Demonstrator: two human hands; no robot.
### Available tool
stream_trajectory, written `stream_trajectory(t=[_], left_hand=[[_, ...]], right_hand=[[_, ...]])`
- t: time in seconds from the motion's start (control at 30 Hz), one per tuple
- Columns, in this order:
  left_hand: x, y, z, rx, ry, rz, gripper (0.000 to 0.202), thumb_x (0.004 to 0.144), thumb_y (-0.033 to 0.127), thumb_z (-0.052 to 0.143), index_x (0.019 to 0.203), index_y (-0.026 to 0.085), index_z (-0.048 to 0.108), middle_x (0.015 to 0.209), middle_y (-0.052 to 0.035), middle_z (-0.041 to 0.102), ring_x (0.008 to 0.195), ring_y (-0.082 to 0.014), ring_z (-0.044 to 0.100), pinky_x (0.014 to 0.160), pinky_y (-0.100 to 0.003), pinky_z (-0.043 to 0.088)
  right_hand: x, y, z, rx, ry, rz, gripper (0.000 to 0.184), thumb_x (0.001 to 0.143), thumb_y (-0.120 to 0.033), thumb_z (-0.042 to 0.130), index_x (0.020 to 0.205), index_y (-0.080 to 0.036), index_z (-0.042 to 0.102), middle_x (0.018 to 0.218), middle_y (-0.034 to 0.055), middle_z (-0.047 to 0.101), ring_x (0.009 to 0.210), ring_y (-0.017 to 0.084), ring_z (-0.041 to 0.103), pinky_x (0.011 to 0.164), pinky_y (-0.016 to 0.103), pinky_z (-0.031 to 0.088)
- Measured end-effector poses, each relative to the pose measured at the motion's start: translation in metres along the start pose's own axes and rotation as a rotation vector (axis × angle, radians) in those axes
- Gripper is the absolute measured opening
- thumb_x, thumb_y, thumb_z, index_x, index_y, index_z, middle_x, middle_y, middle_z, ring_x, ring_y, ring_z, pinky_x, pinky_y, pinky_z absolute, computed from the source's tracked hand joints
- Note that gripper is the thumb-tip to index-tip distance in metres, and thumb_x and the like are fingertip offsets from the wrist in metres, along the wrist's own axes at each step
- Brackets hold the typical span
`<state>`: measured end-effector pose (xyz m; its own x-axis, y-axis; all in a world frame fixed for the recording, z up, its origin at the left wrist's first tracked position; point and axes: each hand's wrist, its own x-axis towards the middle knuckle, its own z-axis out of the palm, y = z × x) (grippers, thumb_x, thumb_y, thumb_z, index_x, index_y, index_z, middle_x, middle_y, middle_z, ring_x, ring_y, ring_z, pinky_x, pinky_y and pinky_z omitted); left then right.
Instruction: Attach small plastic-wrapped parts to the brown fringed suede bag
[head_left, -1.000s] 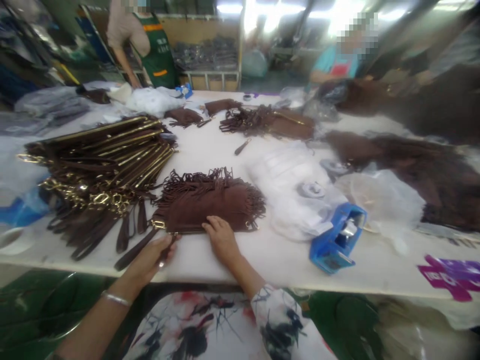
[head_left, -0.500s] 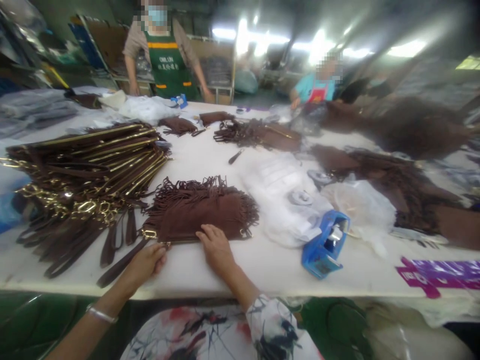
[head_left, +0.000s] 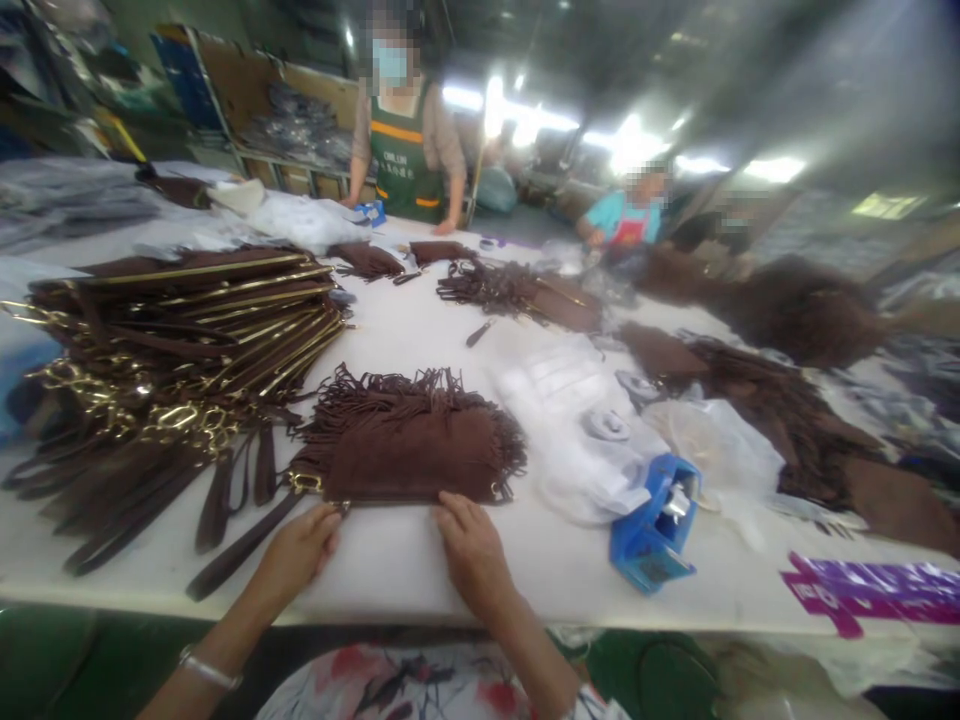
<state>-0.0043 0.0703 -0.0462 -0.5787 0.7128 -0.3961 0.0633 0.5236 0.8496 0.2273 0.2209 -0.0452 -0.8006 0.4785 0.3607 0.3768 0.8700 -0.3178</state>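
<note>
A brown fringed bag (head_left: 412, 455) lies flat on the table, its edge with gold-coloured hardware facing me. My left hand (head_left: 300, 550) is closed, fingers curled at the bag's near left corner beside a small gold-coloured metal piece. What sits inside those fingers is mostly hidden. The fingertips of my right hand (head_left: 474, 548) rest at the near edge, right of the middle, with the fingers extended. From the bag's left end a brown wrist strap (head_left: 244, 548) runs toward me, joined by a gold clasp (head_left: 306, 482).
Stacked brown bags (head_left: 202, 320) with gold zippers and clasps fill the left. On the right are a blue tape dispenser (head_left: 652, 525), white plastic bags (head_left: 562, 420) and a purple strip (head_left: 877, 590). Brown pieces (head_left: 787, 400) lie beyond. A person in a green apron (head_left: 405, 165) stands across.
My right hand has slid right along the bag's near edge and back off its surface. My left hand stays at the left corner. The person in the green apron has moved right; the view has shifted.
</note>
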Motion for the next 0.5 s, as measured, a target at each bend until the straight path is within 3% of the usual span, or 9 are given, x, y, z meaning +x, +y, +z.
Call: stream_trajectory(t=[0.17, 0.3, 0.4, 0.5], left_hand=[[0.001, -0.005, -0.003, 0.085, 0.021, 0.016, 0.032, 0.087, 0.051, 0.043, 0.09, 0.022, 0.054, 0.063, 0.0013, 0.056, 0.046, -0.0166, 0.052, 0.044, -0.025, 0.038], [-0.004, 0.005, -0.014, 0.633, 0.23, 0.245, 0.033, 0.093, 0.045, 0.038, 0.101, 0.02, 0.059, 0.093, -0.0096, 0.066, 0.081, -0.0278, 0.065, 0.074, -0.037, 0.048], [-0.012, 0.026, -0.006, 0.903, 0.428, 0.508, 0.036, 0.096, 0.038, 0.035, 0.104, 0.013, 0.059, 0.111, -0.0191, 0.062, 0.105, -0.0364, 0.057, 0.094, -0.049, 0.042], [-0.023, 0.06, 0.039, 0.858, 0.418, 0.769, 0.029, 0.097, 0.027, 0.041, 0.115, 0.011, 0.057, 0.12, -0.0182, 0.058, 0.116, -0.0325, 0.051, 0.104, -0.049, 0.037]], right_hand=[[-0.036, 0.054, -0.071, -0.227, 0.126, 0.305, 0.031, 0.094, -0.01, 0.04, 0.116, -0.017, 0.061, 0.12, 0.0112, 0.064, 0.111, 0.022, 0.057, 0.096, 0.037, 0.049], [-0.056, 0.102, -0.126, -0.569, 0.024, 0.434, 0.033, 0.092, -0.009, 0.044, 0.12, -0.012, 0.06, 0.123, 0.0173, 0.06, 0.113, 0.03, 0.055, 0.094, 0.044, 0.048], [-0.06, 0.118, -0.139, -0.658, -0.062, 0.472, 0.037, 0.09, -0.005, 0.043, 0.124, -0.007, 0.058, 0.122, 0.0227, 0.06, 0.106, 0.033, 0.058, 0.084, 0.045, 0.051], [-0.056, 0.112, -0.127, -0.594, -0.082, 0.464, 0.034, 0.09, -0.007, 0.046, 0.121, -0.009, 0.06, 0.122, 0.0199, 0.061, 0.107, 0.029, 0.059, 0.087, 0.041, 0.051]])
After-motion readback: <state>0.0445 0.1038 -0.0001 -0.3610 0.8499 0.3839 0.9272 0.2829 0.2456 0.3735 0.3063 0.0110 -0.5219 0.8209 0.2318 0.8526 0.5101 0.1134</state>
